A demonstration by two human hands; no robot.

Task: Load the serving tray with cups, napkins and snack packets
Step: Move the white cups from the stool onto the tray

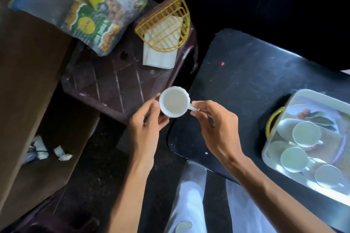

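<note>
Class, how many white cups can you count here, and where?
4. One cup is held by the left hand and right hand, centre. Three sit in the serving tray at right: far cup, middle cup, near cup. More may be hidden beyond the frame.

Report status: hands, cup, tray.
Both busy: left hand grips white cup body, right hand pinches its handle. Cup in the air, not yet on tray; three cups there. Nothing between but black table.
</note>
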